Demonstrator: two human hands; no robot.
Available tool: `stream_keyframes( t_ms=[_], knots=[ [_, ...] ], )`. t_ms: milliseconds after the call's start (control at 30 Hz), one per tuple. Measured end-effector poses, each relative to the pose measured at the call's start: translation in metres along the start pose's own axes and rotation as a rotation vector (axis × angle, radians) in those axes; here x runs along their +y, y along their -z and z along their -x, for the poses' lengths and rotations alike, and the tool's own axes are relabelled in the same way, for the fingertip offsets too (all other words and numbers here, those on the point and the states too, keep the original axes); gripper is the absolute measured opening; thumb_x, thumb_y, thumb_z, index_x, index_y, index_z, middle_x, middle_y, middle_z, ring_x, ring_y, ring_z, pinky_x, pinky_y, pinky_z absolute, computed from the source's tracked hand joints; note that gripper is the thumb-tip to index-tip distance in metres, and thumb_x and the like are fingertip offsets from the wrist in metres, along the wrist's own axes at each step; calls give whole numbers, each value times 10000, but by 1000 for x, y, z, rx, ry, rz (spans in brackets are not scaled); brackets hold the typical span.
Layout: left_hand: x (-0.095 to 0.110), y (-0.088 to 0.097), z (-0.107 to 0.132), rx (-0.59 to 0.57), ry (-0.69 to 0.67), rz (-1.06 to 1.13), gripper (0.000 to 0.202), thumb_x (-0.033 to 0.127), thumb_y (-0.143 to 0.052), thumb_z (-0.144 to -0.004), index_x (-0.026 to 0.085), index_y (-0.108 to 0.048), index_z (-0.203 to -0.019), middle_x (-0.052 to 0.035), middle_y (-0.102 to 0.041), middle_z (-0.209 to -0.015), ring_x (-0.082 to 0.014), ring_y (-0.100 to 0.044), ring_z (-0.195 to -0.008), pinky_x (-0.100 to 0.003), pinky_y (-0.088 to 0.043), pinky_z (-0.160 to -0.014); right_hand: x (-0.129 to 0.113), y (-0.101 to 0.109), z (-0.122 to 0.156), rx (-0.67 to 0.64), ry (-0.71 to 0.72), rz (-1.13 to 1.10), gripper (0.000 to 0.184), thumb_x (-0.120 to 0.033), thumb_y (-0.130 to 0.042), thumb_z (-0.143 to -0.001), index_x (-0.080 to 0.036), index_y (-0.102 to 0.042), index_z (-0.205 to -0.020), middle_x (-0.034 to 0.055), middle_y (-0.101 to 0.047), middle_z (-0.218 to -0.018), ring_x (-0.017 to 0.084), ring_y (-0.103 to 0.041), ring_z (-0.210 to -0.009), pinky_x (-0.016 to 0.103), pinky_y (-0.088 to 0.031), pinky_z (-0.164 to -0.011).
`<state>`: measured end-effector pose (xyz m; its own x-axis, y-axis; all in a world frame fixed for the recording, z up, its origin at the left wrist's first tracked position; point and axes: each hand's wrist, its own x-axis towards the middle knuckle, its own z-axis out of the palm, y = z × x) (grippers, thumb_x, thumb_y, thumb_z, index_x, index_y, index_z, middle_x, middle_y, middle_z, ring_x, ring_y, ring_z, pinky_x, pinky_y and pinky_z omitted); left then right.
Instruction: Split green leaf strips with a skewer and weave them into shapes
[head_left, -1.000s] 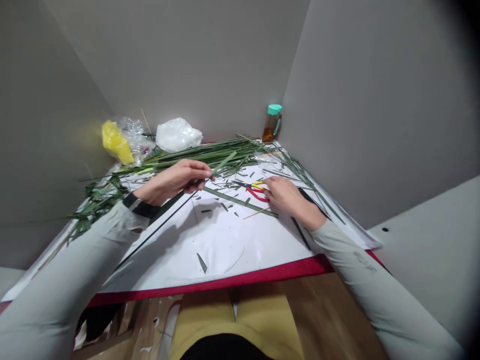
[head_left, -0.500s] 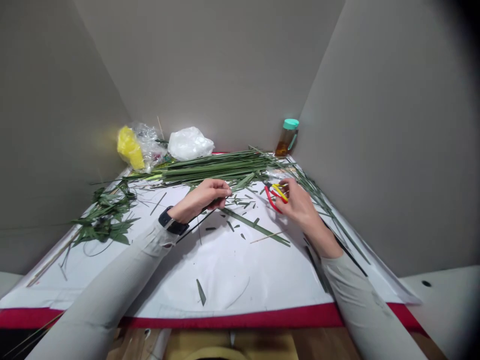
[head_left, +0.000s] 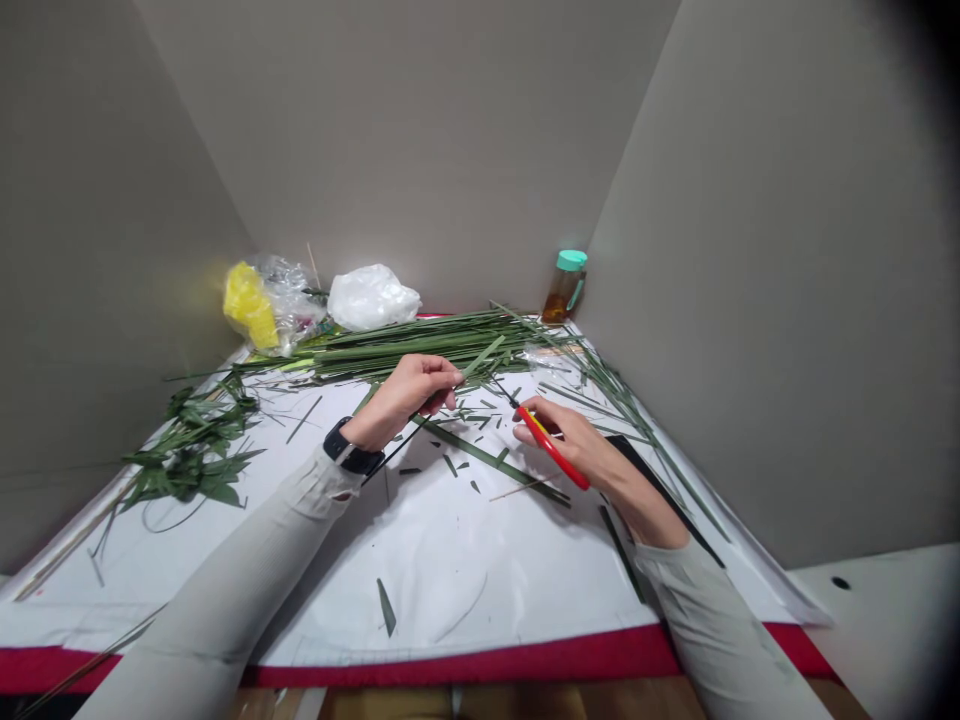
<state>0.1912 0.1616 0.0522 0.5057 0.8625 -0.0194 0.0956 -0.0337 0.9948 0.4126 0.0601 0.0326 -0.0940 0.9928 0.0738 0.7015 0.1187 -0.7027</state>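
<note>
My left hand (head_left: 417, 390) is shut on a long, narrow green leaf strip (head_left: 480, 358), which runs on past my wrist as a thin dark line. My right hand (head_left: 559, 440) grips red-and-yellow-handled scissors (head_left: 552, 447), their dark blades angled up and left toward the strip and apart from it. A loose green strip (head_left: 487, 460) lies on the white sheet (head_left: 450, 570) beneath both hands. Behind them stretches a bundle of long green leaves (head_left: 420, 345). A black watch (head_left: 351, 453) sits on my left wrist.
Leafy green sprigs (head_left: 187, 450) lie at the left of the sheet, and cut leaf scraps are scattered across it. A yellow bag (head_left: 249, 305), a white plastic bag (head_left: 373, 298) and a teal-capped bottle (head_left: 564, 288) stand at the back. Grey walls flank the table, whose front edge is red.
My right hand has lifted the scissors off the sheet and turned them, blades toward the strip. My left hand stays much the same, and the view has levelled and tilted down.
</note>
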Motion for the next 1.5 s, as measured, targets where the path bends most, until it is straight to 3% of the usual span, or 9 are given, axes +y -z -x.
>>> stream_keyframes(
  t_ms=[133,400,800,933,1067,1167,1300,1400,1500],
  knots=[
    [2,-8,1,-42,-11,6,187,301,-710,-777,134,-643,-725,-18,-621,-562,-61,-394,-418,-212,-235,-426,-4,-3,2,-57,-11,-12,342,-517,-533,-920,-191,-631,-895,-3,-614,-745,147,-504,-654,275,-370,-644],
    [-5,-24,-2,-124,-2,13,177,279,-699,-782,128,-634,-715,-15,-635,-556,-61,-394,-424,-211,-256,-432,-3,-9,0,-12,11,10,415,-580,-528,-916,-193,-673,-879,10,-619,-715,151,-488,-653,278,-362,-648],
    [-20,-26,-25,-171,57,24,154,229,-690,-760,119,-639,-666,-23,-633,-537,-46,-369,-396,-204,-223,-414,14,-12,-5,36,28,77,402,-475,-526,-901,-196,-470,-616,-33,-442,-575,114,-326,-584,271,-254,-588],
    [-31,-24,-36,-186,91,27,144,215,-687,-737,117,-636,-645,-32,-628,-522,-45,-366,-372,-201,-216,-397,22,-17,-6,86,26,54,394,-412,-538,-876,-196,-406,-573,-39,-393,-550,105,-306,-569,268,-228,-563],
    [-36,-22,-40,-176,98,34,134,210,-683,-730,123,-625,-647,-33,-620,-521,-46,-366,-360,-201,-211,-387,34,-12,-9,238,-20,8,427,-480,-571,-856,-203,-413,-573,-30,-411,-548,112,-334,-562,268,-247,-557],
    [-32,-20,-39,-151,58,43,127,228,-685,-761,139,-618,-699,6,-580,-512,-43,-358,-368,-194,-201,-391,40,-6,-10,388,-83,-52,447,-560,-545,-878,-212,-441,-618,-33,-411,-537,116,-341,-535,268,-261,-533],
    [-19,-23,-34,-137,-8,35,108,207,-694,-776,132,-632,-727,25,-527,-484,-46,-353,-381,-191,-194,-393,38,-11,-13,380,-68,-162,438,-617,-495,-902,-194,-575,-819,-29,-515,-577,126,-434,-475,262,-338,-484],
    [-1,-26,-28,-96,-80,40,109,182,-670,-814,138,-615,-731,23,-538,-495,-46,-362,-396,-187,-205,-400,37,-17,-16,383,-26,-173,427,-534,-573,-873,-161,-633,-1071,-11,-596,-661,150,-526,-549,273,-416,-546],
    [26,-21,-16,-36,-155,41,155,158,-647,-856,142,-602,-708,20,-564,-507,-38,-357,-404,-181,-209,-405,34,-19,-16,396,29,-116,467,-349,-654,-810,-141,-642,-1228,36,-680,-837,169,-579,-711,290,-446,-687]
  ],
)
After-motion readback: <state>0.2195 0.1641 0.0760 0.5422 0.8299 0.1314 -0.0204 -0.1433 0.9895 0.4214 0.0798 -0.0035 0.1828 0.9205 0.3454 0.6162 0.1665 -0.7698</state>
